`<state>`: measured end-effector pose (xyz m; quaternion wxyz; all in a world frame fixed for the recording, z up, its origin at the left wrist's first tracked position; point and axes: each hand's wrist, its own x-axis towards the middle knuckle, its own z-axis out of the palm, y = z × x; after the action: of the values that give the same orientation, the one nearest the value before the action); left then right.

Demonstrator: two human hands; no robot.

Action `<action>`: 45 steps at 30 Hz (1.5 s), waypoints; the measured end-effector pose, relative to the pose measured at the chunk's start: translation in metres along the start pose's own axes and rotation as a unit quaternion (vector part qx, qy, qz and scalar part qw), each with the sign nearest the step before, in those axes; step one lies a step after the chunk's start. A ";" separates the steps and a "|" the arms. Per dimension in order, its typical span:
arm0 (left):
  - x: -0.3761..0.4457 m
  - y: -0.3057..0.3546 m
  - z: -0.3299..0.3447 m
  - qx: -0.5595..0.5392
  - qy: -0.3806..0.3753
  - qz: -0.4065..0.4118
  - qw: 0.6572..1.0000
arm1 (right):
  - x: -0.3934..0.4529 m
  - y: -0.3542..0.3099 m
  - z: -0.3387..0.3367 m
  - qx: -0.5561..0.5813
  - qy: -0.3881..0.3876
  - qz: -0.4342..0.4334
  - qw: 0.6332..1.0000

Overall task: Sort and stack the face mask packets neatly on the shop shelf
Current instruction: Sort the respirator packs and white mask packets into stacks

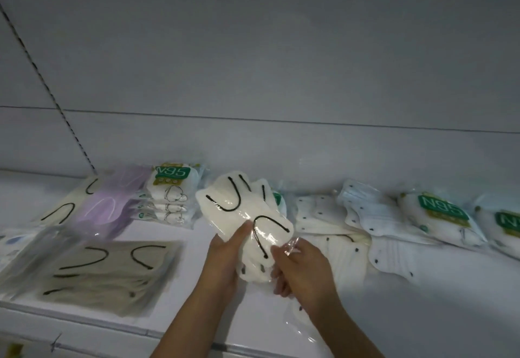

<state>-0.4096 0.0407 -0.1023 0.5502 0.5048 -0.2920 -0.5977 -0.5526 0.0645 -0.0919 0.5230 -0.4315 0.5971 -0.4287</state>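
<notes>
A fanned bundle of white face mask packets with black ear loops in clear plastic is held above the white shop shelf; the left hand grips its 7 o'clock edge; the right hand pinches its 5 o'clock corner.
</notes>
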 end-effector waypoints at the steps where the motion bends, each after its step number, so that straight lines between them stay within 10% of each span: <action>1: 0.004 -0.001 -0.002 0.008 0.015 0.007 1.000 | -0.003 0.007 -0.007 -0.100 0.009 -0.048 0.994; 6: 0.014 -0.002 -0.019 0.002 0.053 0.003 0.999 | 0.002 0.056 -0.062 -0.536 0.125 -0.221 0.805; 15: 0.010 -0.001 -0.026 0.088 0.008 -0.035 0.995 | -0.001 0.062 -0.071 -0.399 0.148 -0.184 0.886; 20: 0.004 -0.004 -0.028 0.118 -0.005 -0.035 0.992 | -0.002 0.070 -0.075 -0.477 0.250 -0.128 0.833; 29: -0.010 0.000 -0.015 0.180 -0.059 -0.047 0.981 | -0.013 0.053 -0.090 -0.445 0.225 0.023 0.867; 35: -0.018 0.001 0.000 0.187 -0.086 -0.051 0.977 | -0.018 0.052 -0.099 -0.227 0.235 -0.058 0.943; 40: -0.024 0.013 0.011 0.225 -0.094 0.012 0.970 | -0.030 0.017 -0.084 -0.157 0.307 -0.219 0.913; 45: -0.032 0.006 0.032 0.223 -0.147 0.001 0.964 | -0.033 -0.010 -0.037 -0.071 0.201 -0.306 0.928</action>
<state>-0.4408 0.0633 -0.0778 0.3756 0.5206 -0.4961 -0.5846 -0.5857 0.0958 -0.0710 0.2036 -0.5343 0.5573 -0.6021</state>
